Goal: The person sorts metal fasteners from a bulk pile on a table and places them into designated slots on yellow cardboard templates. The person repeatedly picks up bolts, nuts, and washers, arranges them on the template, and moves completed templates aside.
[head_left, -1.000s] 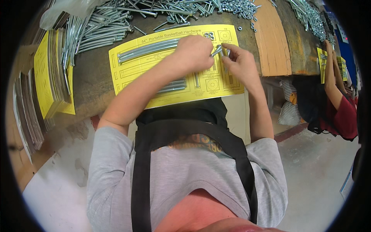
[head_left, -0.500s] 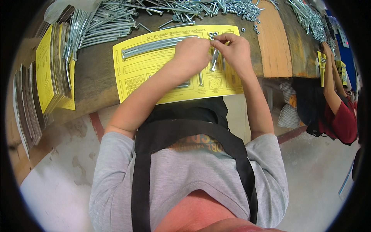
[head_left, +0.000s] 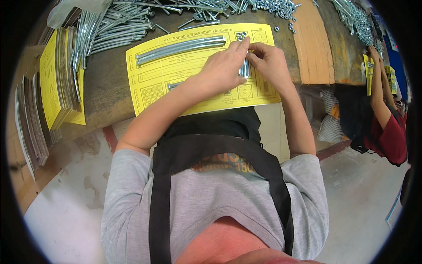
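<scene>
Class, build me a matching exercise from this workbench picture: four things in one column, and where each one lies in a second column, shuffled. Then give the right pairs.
1. long bolts
2. short bolts
3. stack of yellow cards
4. loose nuts

A. at the bench's left end
B. between the left hand and right hand
C. heaped at the bench's far edge
D. lying across the top of the yellow card

Pairs: 1-D, 2-B, 3-A, 4-C
</scene>
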Demonstrator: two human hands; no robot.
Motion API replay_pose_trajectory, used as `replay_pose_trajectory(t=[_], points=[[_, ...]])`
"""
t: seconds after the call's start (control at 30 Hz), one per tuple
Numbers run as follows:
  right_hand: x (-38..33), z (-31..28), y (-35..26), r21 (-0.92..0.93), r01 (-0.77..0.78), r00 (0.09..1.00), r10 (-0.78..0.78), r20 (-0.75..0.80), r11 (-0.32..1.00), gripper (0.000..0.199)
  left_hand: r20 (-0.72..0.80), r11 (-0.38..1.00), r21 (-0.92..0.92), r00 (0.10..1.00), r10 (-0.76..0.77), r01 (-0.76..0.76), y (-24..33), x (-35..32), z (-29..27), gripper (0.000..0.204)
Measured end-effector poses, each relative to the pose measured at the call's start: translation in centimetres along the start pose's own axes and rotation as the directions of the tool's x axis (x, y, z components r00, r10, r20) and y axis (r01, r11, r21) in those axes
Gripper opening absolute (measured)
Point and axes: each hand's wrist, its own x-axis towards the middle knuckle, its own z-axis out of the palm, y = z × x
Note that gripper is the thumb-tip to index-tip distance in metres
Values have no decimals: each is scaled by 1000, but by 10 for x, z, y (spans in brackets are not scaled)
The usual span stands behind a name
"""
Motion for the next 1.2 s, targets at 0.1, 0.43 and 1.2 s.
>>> replay_pose_trajectory(t=[0.1,0.43,1.2], points=[[2,4,0,60,4,1000,-4,-2,998,24,8,1000,7,1000,-30,30,0,-3,3,96],[-4,14,-2,115,-30,992,43,-120,993,23,-35,999,38,999,12,-11,-2,-5,5,97],[21,-21,-36,174,66,991,-45,-123,983,18,-98,998,-24,993,60,-63,-2,-11,5,101]])
